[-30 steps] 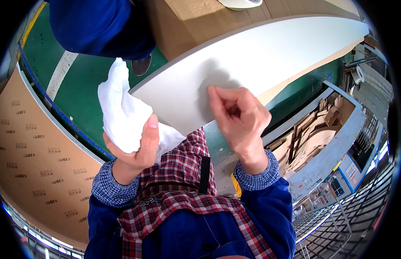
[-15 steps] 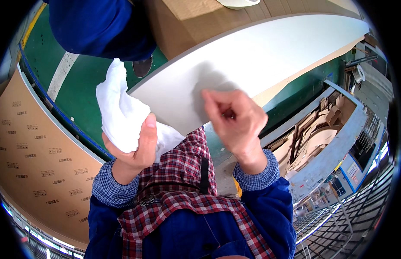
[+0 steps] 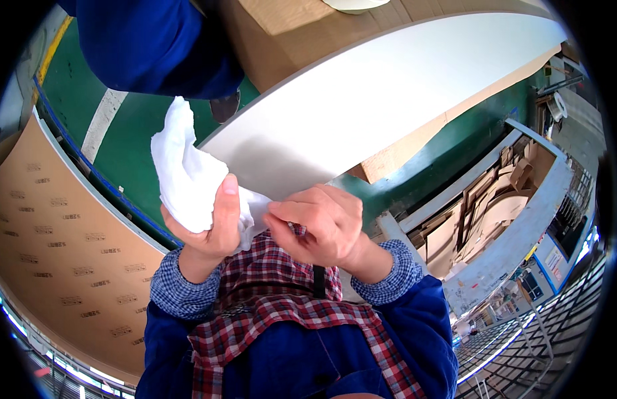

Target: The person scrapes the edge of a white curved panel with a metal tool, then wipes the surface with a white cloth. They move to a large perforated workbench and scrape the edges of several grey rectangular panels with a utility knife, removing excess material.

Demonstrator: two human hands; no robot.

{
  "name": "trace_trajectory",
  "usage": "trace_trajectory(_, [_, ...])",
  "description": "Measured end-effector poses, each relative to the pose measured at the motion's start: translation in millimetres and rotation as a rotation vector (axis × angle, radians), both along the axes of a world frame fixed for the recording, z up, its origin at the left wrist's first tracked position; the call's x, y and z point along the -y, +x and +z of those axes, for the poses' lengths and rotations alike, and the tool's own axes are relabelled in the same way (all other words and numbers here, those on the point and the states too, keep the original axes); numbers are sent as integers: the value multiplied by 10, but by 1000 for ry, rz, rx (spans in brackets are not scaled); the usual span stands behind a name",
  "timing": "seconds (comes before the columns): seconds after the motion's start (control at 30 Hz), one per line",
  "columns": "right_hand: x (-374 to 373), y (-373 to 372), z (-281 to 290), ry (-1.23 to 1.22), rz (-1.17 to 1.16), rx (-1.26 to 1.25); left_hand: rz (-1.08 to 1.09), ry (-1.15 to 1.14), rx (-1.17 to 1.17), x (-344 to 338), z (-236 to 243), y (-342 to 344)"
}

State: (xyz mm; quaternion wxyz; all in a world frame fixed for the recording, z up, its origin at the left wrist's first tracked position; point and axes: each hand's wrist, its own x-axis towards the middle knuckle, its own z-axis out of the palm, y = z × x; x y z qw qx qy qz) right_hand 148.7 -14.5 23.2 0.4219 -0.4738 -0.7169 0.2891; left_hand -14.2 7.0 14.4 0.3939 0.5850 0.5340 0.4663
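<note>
A crumpled white cloth (image 3: 187, 176) is in my left hand (image 3: 215, 229), with the thumb on top and the fingers curled beneath it. From the lower right of the cloth a loose part reaches my right hand (image 3: 322, 223). There the thumb and forefinger are closed in a pinch at its edge; the other fingers are curled. Beyond both hands lies a long white panel (image 3: 388, 93), its near end partly hidden behind the cloth and my right hand.
Under the panel is brown cardboard (image 3: 282, 46). A person in blue (image 3: 155, 46) stands at the far left. To the left leans a large printed brown board (image 3: 76, 259). At right is a grey-framed bin (image 3: 514, 253) of cardboard scraps (image 3: 478, 206).
My right hand has come down and left from over the panel to the edge of the cloth. My left hand still holds the cloth in about the same place.
</note>
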Motion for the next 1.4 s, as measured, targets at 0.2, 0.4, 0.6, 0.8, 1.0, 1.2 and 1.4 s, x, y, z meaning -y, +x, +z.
trace_trajectory(0.2, [38,140,39,-78,110,-103,27,3,24,-9,-1,11])
trace_trajectory(0.4, [-104,251,11,-36,-45,-62,10,-14,17,5,14,26])
trace_trajectory(0.6, [-221,286,8,-120,-469,301,26,27,-1,8,-4,28])
trace_trajectory(0.8, [-224,256,-49,-122,-450,431,9,53,-25,3,-30,4])
trace_trajectory(1.0, [-126,220,-45,-8,-222,423,0,49,-15,-3,-19,13])
trace_trajectory(1.2, [-74,170,32,-75,-187,394,2,45,-10,-12,-16,23])
trace_trajectory(1.4, [-119,243,15,-123,-323,381,0,25,-1,-10,-3,26])
